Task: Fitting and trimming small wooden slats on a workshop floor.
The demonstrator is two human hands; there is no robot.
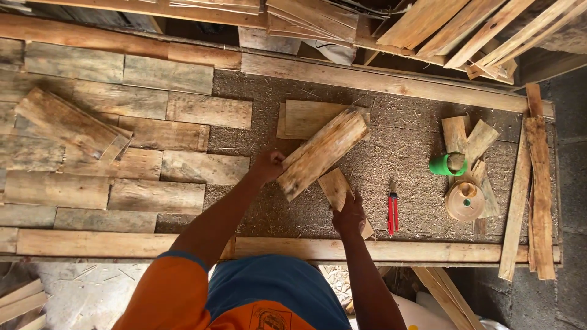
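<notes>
Gripping plank (322, 153), left hand (269, 165), seemingly pinching

Laid planks (122, 153) left; cutter (392, 214) right of plank (322, 153); cup (448, 164) farther right

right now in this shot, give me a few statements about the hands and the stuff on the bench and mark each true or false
1. The left hand grips the long plank at its lower end. True.
2. The right hand holds the red utility knife. False: the knife lies on the board apart from it; the right hand holds a smaller wood piece.
3. A green cup sits to the right among short wood offcuts. True.
4. The laid wood tiles cover the whole panel. False: they cover only its left part; the right part is bare.
5. The long plank lies flat in the row of tiles. False: it is held tilted over the bare panel.
</notes>
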